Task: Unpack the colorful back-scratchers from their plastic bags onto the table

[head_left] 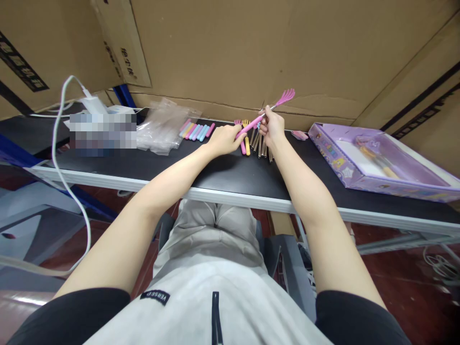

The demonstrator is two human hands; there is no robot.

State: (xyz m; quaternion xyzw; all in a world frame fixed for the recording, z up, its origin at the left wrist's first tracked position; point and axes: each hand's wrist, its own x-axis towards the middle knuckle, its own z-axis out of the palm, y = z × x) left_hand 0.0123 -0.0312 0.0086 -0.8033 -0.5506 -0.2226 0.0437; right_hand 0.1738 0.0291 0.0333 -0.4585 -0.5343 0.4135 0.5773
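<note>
A pink back scratcher (286, 96) with a pronged head, a short metal rod and a pink handle slants up to the right over the table. My left hand (224, 140) is closed around the handle's lower end. Higher up, my right hand (272, 125) pinches it at the metal rod, just below the pronged head. Beneath my hands lie a yellow back scratcher (247, 146) and a pink one (243, 147). Several metal rods (265, 149) are bunched by my right wrist, partly hidden by it. Several pastel handles (197, 132) lie in a row left of my left hand.
Clear plastic bags (161, 127) are heaped at the left, near a white cable (57, 129) and a pixelated area. A purple open box (359, 175) with something bagged inside stands at the right. Small pink pieces (299, 135) lie beside it. Cardboard (233, 52) walls the back.
</note>
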